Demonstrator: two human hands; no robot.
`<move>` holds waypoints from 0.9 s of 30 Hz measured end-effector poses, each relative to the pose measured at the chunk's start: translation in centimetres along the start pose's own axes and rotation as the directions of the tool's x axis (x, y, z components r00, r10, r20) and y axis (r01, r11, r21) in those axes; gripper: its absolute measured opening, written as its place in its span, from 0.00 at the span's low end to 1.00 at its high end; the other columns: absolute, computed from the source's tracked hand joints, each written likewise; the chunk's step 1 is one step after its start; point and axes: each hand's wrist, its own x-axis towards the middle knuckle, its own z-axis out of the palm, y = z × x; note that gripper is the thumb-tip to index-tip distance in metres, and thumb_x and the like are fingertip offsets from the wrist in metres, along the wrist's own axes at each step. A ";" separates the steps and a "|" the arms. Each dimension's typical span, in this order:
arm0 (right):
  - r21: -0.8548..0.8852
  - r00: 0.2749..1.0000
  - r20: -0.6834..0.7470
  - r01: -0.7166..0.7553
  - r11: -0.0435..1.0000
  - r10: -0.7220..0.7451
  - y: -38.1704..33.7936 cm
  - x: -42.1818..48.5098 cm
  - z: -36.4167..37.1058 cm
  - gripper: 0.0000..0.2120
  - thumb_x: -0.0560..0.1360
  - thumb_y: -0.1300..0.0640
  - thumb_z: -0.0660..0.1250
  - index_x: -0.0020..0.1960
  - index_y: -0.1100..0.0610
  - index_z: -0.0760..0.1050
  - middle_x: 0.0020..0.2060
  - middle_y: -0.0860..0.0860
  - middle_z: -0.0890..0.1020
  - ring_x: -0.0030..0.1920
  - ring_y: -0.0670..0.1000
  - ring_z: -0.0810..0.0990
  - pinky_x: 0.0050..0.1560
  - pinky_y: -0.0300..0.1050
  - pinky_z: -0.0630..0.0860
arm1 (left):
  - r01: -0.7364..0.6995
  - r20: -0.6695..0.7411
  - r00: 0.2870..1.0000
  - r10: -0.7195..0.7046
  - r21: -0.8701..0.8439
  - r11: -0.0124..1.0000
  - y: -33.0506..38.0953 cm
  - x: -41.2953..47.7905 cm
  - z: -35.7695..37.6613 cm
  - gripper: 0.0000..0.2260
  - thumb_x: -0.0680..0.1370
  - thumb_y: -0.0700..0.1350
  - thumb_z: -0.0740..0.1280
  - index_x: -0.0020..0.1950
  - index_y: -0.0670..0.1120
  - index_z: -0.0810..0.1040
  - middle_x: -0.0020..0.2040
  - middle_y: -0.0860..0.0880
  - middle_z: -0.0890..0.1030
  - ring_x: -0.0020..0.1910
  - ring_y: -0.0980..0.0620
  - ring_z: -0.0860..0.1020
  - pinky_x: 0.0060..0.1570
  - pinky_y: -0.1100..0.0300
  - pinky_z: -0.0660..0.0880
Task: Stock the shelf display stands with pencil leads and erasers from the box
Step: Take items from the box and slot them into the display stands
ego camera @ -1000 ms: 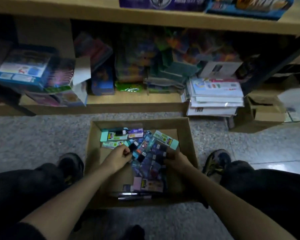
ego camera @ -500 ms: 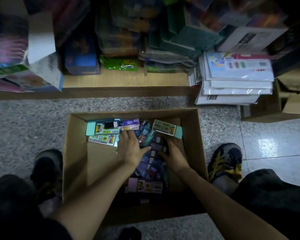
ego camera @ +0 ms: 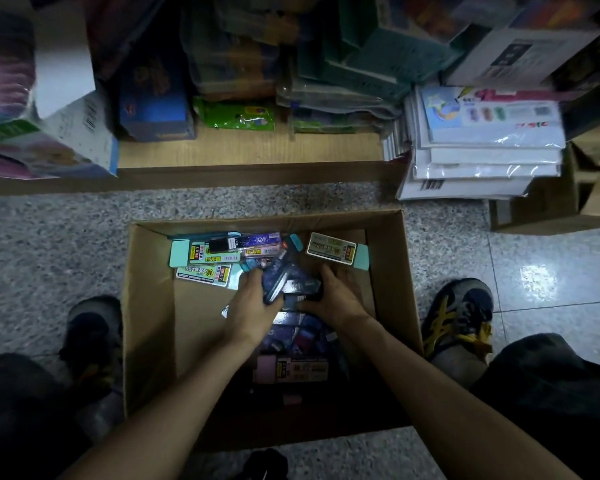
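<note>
An open cardboard box stands on the floor between my feet. Inside lie several flat packs of pencil leads: teal-ended ones at the back left, one teal-ended pack at the back right, a pink pack near the front. My left hand and my right hand press from both sides on a bunch of dark blue and purple lead packs in the middle of the box, holding it together between them. More dark packs lie under my wrists.
A low wooden shelf runs just behind the box, crowded with boxed toys and bagged goods. A stack of white plastic-wrapped packs juts out at the right. Another cardboard box sits at far right. My shoes flank the box.
The camera has tipped down and closer to the box. Both hands have closed in on the dark packs in the middle and gathered them into a bunch, slightly lifted.
</note>
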 end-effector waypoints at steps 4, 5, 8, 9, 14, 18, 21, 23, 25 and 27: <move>0.063 0.999 0.036 0.016 0.998 -0.018 -0.8 0.0 0.0 0.29 0.67 0.57 0.76 0.62 0.61 0.65 0.57 0.60 0.78 0.57 0.60 0.76 0.51 0.44 0.71 | 0.047 -0.081 0.995 -0.064 -0.198 0.979 -1.5 -0.7 -1.2 0.14 0.73 0.44 0.71 0.52 0.43 0.69 0.42 0.47 0.78 0.39 0.46 0.76 0.37 0.56 0.73; 0.041 0.999 0.034 0.028 0.999 -0.029 -0.9 -0.1 0.1 0.29 0.68 0.58 0.75 0.62 0.63 0.64 0.56 0.61 0.78 0.56 0.61 0.77 0.49 0.44 0.70 | 0.077 -0.084 0.991 -0.102 -0.267 0.961 -1.8 -0.9 -1.5 0.14 0.72 0.44 0.72 0.51 0.44 0.69 0.41 0.49 0.78 0.37 0.50 0.76 0.35 0.58 0.71; -0.020 0.996 0.064 0.059 0.998 -0.057 -1.1 -0.2 0.0 0.30 0.70 0.58 0.73 0.65 0.64 0.62 0.59 0.62 0.76 0.59 0.61 0.75 0.52 0.46 0.70 | 0.152 -0.052 0.980 -0.192 -0.427 0.892 -2.6 -1.1 -2.1 0.14 0.72 0.43 0.72 0.51 0.45 0.69 0.40 0.51 0.78 0.37 0.52 0.78 0.36 0.60 0.72; -0.049 0.994 0.090 0.066 0.997 -0.061 -1.2 -0.2 -0.1 0.32 0.71 0.57 0.73 0.68 0.64 0.60 0.61 0.62 0.75 0.61 0.61 0.74 0.54 0.47 0.70 | 0.163 -0.039 0.979 -0.202 -0.450 0.878 -2.8 -1.2 -2.1 0.13 0.73 0.42 0.72 0.51 0.46 0.69 0.40 0.50 0.79 0.37 0.50 0.78 0.37 0.60 0.73; -0.213 0.995 0.101 0.039 0.976 -0.017 -2.7 -0.1 0.3 0.38 0.71 0.44 0.71 0.71 0.59 0.56 0.63 0.61 0.72 0.62 0.62 0.72 0.58 0.50 0.70 | 0.193 0.045 0.978 -0.202 -0.554 0.810 -3.8 -1.7 -2.8 0.12 0.75 0.41 0.69 0.53 0.47 0.68 0.42 0.51 0.78 0.40 0.51 0.78 0.40 0.62 0.72; -0.195 0.996 0.075 0.068 0.979 -0.054 -3.1 0.0 0.4 0.33 0.72 0.49 0.71 0.68 0.61 0.59 0.61 0.62 0.73 0.59 0.62 0.74 0.55 0.48 0.71 | 0.225 0.081 0.972 -0.220 -0.598 0.769 -4.3 -2.1 -3.0 0.08 0.76 0.41 0.68 0.52 0.45 0.70 0.40 0.48 0.78 0.38 0.51 0.77 0.37 0.66 0.72; -0.219 0.990 0.100 0.122 0.968 -0.102 -3.2 0.0 0.2 0.31 0.75 0.53 0.67 0.71 0.63 0.57 0.63 0.63 0.72 0.62 0.62 0.72 0.58 0.48 0.69 | 0.210 0.068 0.974 -0.215 -0.629 0.748 -4.5 -2.3 -3.2 0.06 0.77 0.39 0.67 0.51 0.44 0.72 0.37 0.49 0.78 0.35 0.52 0.76 0.32 0.70 0.71; -0.227 0.986 0.133 0.133 0.965 -0.104 -3.2 0.1 0.0 0.29 0.77 0.54 0.64 0.71 0.64 0.57 0.63 0.63 0.72 0.63 0.62 0.71 0.59 0.48 0.68 | 0.205 0.072 0.975 -0.208 -0.645 0.736 -4.7 -2.4 -3.3 0.04 0.77 0.38 0.67 0.48 0.46 0.73 0.37 0.50 0.78 0.35 0.53 0.77 0.34 0.68 0.72; -0.230 0.980 0.169 0.140 0.963 -0.102 -3.2 0.2 -0.2 0.26 0.77 0.55 0.63 0.70 0.64 0.59 0.63 0.63 0.72 0.62 0.61 0.71 0.58 0.48 0.68 | 0.223 0.103 0.972 -0.209 -0.676 0.702 -4.7 -2.5 -3.3 0.06 0.77 0.37 0.66 0.46 0.48 0.74 0.35 0.52 0.80 0.33 0.56 0.78 0.33 0.67 0.74; -0.186 0.979 0.178 0.134 0.973 -0.101 -3.2 0.2 -0.6 0.24 0.76 0.57 0.65 0.68 0.63 0.63 0.61 0.62 0.75 0.61 0.61 0.73 0.58 0.49 0.72 | 0.271 0.159 0.961 -0.228 -0.722 0.637 -4.6 -2.6 -3.3 0.07 0.76 0.36 0.66 0.47 0.48 0.75 0.33 0.52 0.82 0.31 0.57 0.79 0.31 0.64 0.76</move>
